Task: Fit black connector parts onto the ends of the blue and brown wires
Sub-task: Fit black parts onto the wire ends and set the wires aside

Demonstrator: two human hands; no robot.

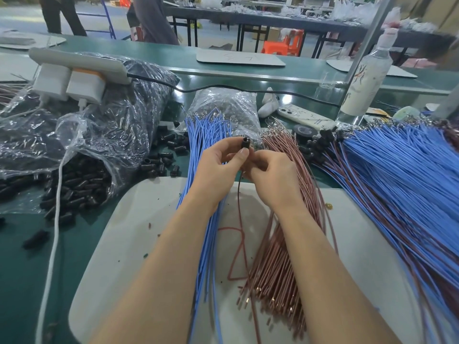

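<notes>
The fingers of the left hand curl round one black connector part, pinched between thumb and forefinger with its hollow mouth tipped up and away. The right hand sits against it, fingers tightly bent onto the top of a single brown wire, which hangs from the two hands down across the white mat.

This looks like the fitting step: the wire's end is being fed into the rear of the part. The joint is hidden behind the fingers, so I cannot tell whether it is seated. The next move probably calls for a straight push along the part's axis, gripping close to the tip, since so thin a wire would likely buckle if held lower.

The part is a small, dark, glossy sleeve with an open end, held above the table between the two stocks. The blue wire bundle lies just left, the brown wire bundle under the right forearm. Loose black parts spill from a plastic bag at far left, and a pile of fitted wires fans out right.
</notes>
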